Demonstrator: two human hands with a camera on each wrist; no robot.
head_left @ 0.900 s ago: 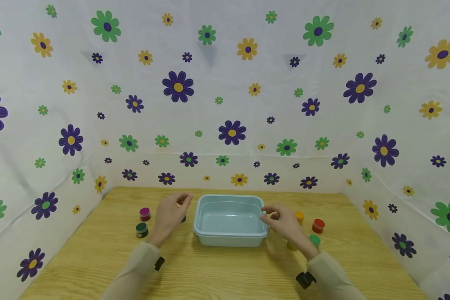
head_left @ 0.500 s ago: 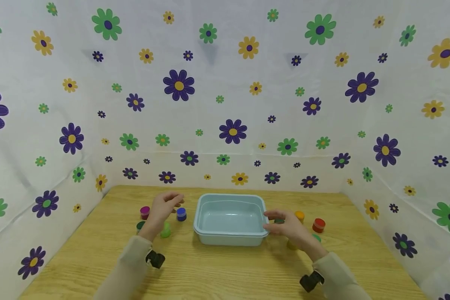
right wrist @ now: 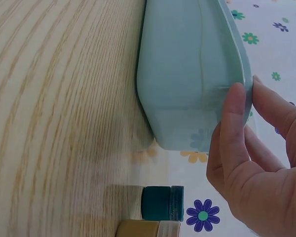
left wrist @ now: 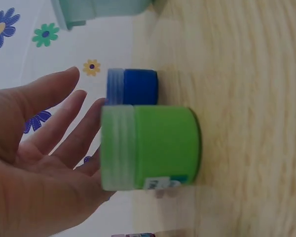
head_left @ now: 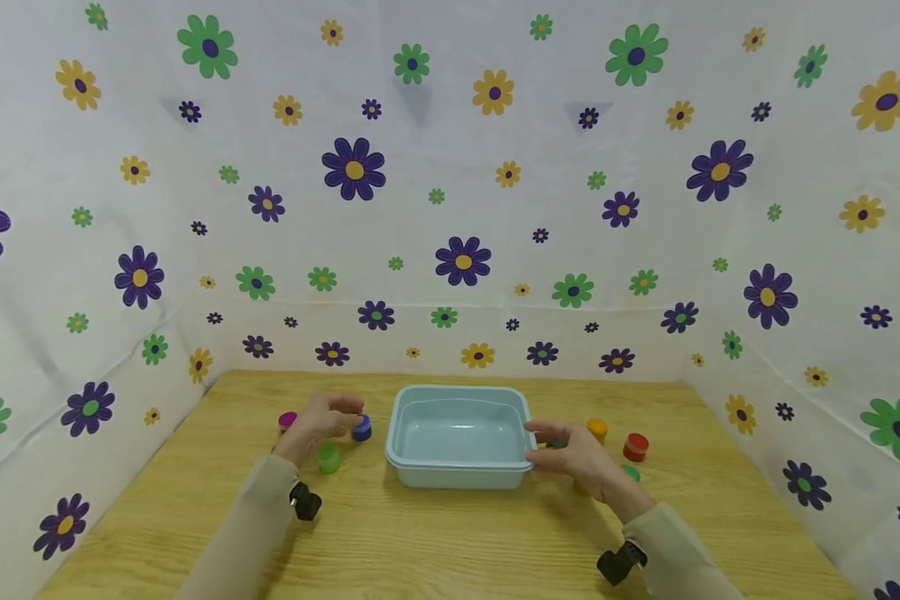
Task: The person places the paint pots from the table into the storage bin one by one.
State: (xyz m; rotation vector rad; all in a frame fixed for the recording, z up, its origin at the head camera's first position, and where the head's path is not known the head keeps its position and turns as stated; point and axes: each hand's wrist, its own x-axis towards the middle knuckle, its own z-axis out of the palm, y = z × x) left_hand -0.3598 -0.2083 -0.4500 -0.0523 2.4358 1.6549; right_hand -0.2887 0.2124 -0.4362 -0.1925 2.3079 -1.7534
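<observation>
A pale blue plastic tub (head_left: 461, 478) stands mid-table, its rim looking doubled at the front. At its right end my right hand (head_left: 587, 463) pinches the rim; in the right wrist view one finger (right wrist: 233, 123) lies against the outer wall, another digit at the rim's far side. On the left, my left hand (head_left: 317, 427) hovers with spread fingers, holding nothing. Just below it stands a light green paint jar (left wrist: 163, 145); a blue paint jar (head_left: 362, 428) is by its fingertips. The hand partly hides a magenta-lidded jar (head_left: 287, 421).
Right of the tub are an orange jar (head_left: 597, 430), a red jar (head_left: 635, 447), a green-lidded jar (head_left: 630, 472), a dark teal jar (right wrist: 157, 202) and an ochre jar (right wrist: 138, 229). Flower-printed sheets (head_left: 412, 225) surround the wooden table (head_left: 420, 542) at back and sides.
My left hand has drawn left and lower, from beside the tub towards the light green jar, uncovering it and the blue jar. My right hand has come onto the tub's right rim.
</observation>
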